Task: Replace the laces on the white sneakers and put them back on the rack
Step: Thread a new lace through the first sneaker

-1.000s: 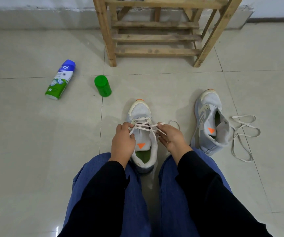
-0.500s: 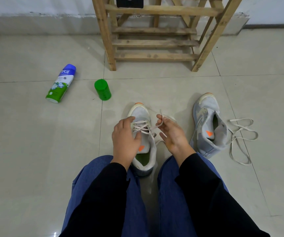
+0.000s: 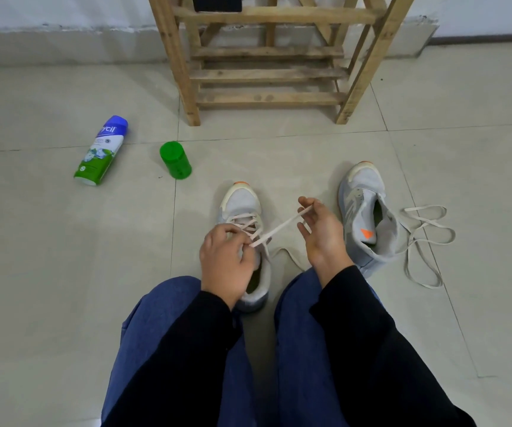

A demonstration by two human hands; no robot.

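**Lace pulled tight on one sneaker, its pair lying beside it**

Take the near sneaker (image 3: pixel 242 208) as the centre of the dial, with 12 pointing away from the person. It stands upright on the tiled floor (image 3: pixel 33 272) between the knees, toe at 12. A cream lace (image 3: pixel 281 227) is criss-crossed through its forward eyelets.

The left hand (image 3: pixel 225 266) sits over the tongue at 6, fingers curled, pinching the lace where it leaves the eyelets. From there one strand runs straight and tight toward 2. There the right hand (image 3: pixel 322 235) is raised with its palm toward the camera. Its thumb and upper fingers nip the strand near its end, and its other fingers are loosely spread. A slack strand trails off the shoe toward 4 and lies on the floor beside the right knee.

The second sneaker (image 3: pixel 362 208) is at 3, near the first but apart from it. Its toe also points to 12, and it leans over so that its opening and an orange tab show. A loose lace (image 3: pixel 424 238) lies in loops on the floor on its far side, reaching its collar. Whether this lace is threaded through the shoe cannot be told.

The wooden shoe rack (image 3: pixel 267 72) stands at 12 by the wall, with a dark object (image 3: pixel 217 3) on an upper shelf, cut off by the frame. A green cap (image 3: pixel 175 160) sits at 10. Farther out the same way, a spray can (image 3: pixel 101 151) with a blue top lies on its side.
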